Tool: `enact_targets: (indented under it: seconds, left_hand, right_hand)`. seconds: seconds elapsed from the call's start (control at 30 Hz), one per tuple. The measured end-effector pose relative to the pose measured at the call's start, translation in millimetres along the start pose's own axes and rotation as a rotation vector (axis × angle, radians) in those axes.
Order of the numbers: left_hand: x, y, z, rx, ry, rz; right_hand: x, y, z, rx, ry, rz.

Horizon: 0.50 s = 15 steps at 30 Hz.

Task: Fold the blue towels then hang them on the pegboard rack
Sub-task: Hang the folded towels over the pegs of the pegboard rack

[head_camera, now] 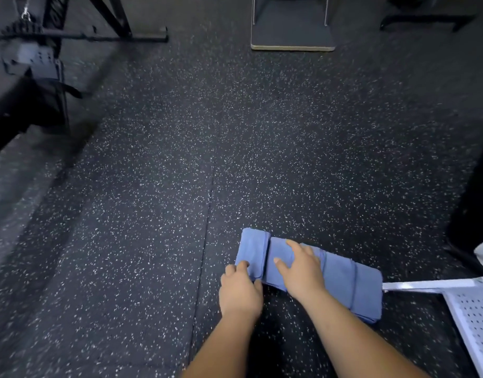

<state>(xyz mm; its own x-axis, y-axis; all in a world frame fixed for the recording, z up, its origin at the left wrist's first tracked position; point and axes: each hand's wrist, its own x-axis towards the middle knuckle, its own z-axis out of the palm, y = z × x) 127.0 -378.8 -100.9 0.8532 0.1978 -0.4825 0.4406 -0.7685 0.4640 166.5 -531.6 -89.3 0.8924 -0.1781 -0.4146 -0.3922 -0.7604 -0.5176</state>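
A folded blue towel lies as a long strip on the speckled black floor in the lower middle of the head view. Its left end is turned over into a short flap. My left hand grips that folded left end, fingers curled over the top and thumb under the near edge. My right hand lies flat on the towel just right of the flap, fingers spread, pressing it down. The white pegboard rack shows at the lower right corner, its bar reaching almost to the towel's right end.
Black gym equipment frames stand at the top left. A dark platform with a pale edge sits at the top centre. A dark object rises at the right edge. Speckled rubber floor stretches between them.
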Motion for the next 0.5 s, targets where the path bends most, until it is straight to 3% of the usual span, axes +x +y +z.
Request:
enact_targets:
  seconds: [0.5]
  left_hand:
    - [41.0,3.0,28.6,0.02,0.151,-0.089]
  right_hand:
    - [80.6,-20.3,31.0,-0.128,-0.106,-0.13]
